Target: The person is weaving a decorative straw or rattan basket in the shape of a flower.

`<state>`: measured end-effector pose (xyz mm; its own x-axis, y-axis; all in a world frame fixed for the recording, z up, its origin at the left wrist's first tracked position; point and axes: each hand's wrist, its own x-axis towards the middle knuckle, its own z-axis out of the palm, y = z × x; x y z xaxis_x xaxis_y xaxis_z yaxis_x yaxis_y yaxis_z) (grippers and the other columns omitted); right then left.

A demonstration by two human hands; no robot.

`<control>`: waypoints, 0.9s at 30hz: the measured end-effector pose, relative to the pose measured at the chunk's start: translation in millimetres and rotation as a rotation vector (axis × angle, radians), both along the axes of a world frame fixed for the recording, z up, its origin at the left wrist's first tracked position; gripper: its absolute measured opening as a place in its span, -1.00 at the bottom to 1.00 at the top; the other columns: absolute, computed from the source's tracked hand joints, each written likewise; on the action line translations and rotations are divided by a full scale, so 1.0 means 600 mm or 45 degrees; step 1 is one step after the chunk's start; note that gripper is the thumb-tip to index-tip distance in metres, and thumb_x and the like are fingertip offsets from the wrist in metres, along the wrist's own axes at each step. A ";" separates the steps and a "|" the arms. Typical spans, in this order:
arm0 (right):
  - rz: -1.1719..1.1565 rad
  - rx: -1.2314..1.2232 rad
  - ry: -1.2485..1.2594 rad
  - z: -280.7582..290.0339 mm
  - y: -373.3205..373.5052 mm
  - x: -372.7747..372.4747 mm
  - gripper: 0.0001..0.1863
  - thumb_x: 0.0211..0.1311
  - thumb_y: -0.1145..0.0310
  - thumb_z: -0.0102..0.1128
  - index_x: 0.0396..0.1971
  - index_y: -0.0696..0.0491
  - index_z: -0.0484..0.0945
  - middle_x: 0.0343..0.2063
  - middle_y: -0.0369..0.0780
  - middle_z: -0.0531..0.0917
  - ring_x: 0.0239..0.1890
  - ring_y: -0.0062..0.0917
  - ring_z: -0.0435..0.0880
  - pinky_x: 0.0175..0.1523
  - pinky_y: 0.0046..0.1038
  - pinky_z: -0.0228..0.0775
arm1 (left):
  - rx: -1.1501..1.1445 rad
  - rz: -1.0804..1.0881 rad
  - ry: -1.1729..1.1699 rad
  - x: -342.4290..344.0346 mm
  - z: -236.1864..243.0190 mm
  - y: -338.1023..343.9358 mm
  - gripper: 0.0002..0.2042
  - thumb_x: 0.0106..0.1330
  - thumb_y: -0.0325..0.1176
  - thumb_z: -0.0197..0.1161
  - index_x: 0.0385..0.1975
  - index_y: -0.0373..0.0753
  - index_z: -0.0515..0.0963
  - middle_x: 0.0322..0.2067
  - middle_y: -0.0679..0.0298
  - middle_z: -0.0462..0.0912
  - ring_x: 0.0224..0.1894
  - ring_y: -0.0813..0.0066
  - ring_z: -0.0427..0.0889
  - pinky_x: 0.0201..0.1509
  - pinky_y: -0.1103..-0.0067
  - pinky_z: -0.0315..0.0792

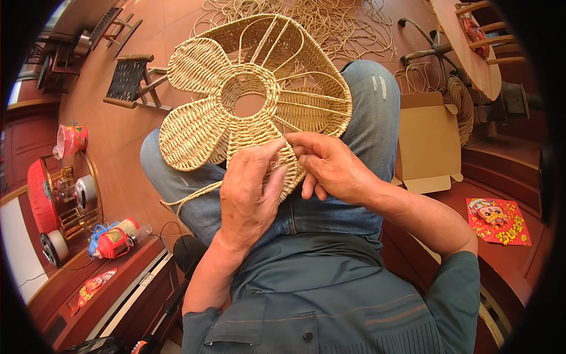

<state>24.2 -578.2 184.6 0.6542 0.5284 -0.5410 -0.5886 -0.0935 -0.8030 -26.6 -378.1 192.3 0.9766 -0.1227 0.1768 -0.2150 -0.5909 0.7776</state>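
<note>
A woven straw-coloured basket (197, 133) lies across my lap, its flower-shaped face turned up. Petals spread around a round central opening; some are filled with weaving, while bare frame wires show in others at the upper right. My left hand (247, 192) is over the lower petal, thumb and fingers apart, slightly blurred. At that petal's right edge, my right hand (333, 165) has thumb and index finger closed on the rim, the other fingers curled; any strand between them is hidden. A loose cord (191, 199) trails leftward from beneath my left hand.
Tangled cord (336, 29) covers the floor beyond the basket. An open cardboard box (429, 144) stands right of my knee, near a coil of cord (460, 109). A small stool (132, 82) is at the left. A red bench with a toy bottle (115, 239) is at lower left.
</note>
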 end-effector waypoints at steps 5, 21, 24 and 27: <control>0.011 -0.002 -0.008 0.003 0.001 -0.001 -0.42 0.60 0.57 -0.14 0.56 0.23 0.30 -0.06 -0.25 0.57 -0.49 -0.62 0.76 -0.54 -0.64 0.52 | 0.037 0.002 -0.143 0.004 -0.007 0.006 -0.57 0.28 -0.67 0.41 0.15 -0.23 0.66 -0.24 0.19 0.69 -0.16 0.15 0.67 -0.01 0.32 0.54; 0.152 -0.538 -1.011 -0.014 0.012 -0.021 -0.43 0.50 0.67 0.07 0.48 0.19 0.37 -0.08 -0.04 0.68 -0.35 -0.27 0.80 -0.28 -0.30 0.67 | 0.078 0.033 -0.080 0.004 -0.013 -0.007 -0.58 0.28 -0.65 0.46 0.14 -0.19 0.71 -0.24 0.23 0.71 -0.21 0.28 0.68 -0.06 0.40 0.57; 0.097 -0.594 -1.342 -0.014 0.007 -0.030 -0.42 0.46 0.69 0.08 0.46 0.19 0.39 -0.02 0.02 0.72 -0.15 -0.10 0.80 -0.08 -0.21 0.70 | -0.048 0.075 -0.029 0.005 -0.005 -0.003 -0.59 0.29 -0.64 0.44 0.14 -0.22 0.69 -0.23 0.19 0.71 -0.19 0.23 0.67 -0.03 0.37 0.56; 0.116 -0.652 -1.452 -0.008 -0.017 -0.024 -0.39 0.36 0.67 0.11 0.43 0.27 0.36 0.15 0.15 0.67 0.09 0.04 0.76 0.08 -0.10 0.72 | -0.138 0.142 0.000 0.008 -0.001 0.000 -0.62 0.30 -0.61 0.42 0.12 -0.24 0.68 -0.22 0.16 0.71 -0.16 0.14 0.67 0.03 0.32 0.54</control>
